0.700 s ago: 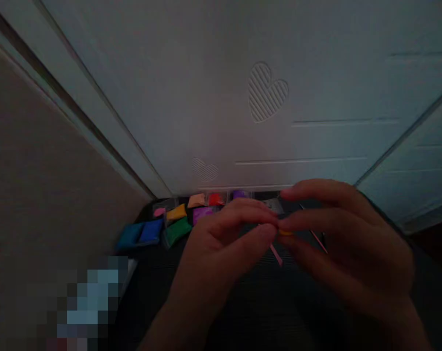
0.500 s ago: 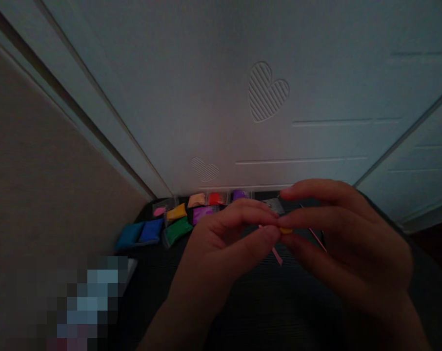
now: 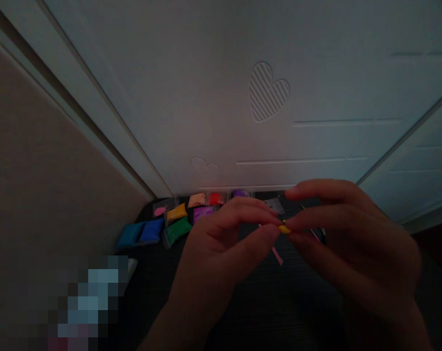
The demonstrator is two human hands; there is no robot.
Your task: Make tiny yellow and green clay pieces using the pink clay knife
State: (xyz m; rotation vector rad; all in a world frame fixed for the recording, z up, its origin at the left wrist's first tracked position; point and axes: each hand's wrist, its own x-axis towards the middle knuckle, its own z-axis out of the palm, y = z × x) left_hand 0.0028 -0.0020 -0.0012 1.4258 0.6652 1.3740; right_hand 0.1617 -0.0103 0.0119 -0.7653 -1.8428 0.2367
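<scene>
Dark worktop point(image 3: 265, 312), dim light, pale panel point(image 3: 206, 97) w/ 2 grooved hearts point(image 3: 268, 92) behind. One small yellow piece point(image 3: 284, 229) sits above the worktop, btwn the fingertips of both hands; its long axis runs approx. L–R, from one hand to the other. L hand point(image 3: 213, 248) pinches its L end, R hand point(image 3: 352, 243) its R end; both touch it, so neither is clearly nearer. Hands nearly meet there.

Counts: 1 yellow piece; 9 coloured pkts visible, beyond & L of the L hand, incl. 1 green pkt point(image 3: 177, 230); 1 clear bag point(image 3: 275, 205) behind the fingers; 2 thin pink sticks point(image 3: 277, 255), partly hidden, 1 below the piece, 1 behind the R hand.
</scene>
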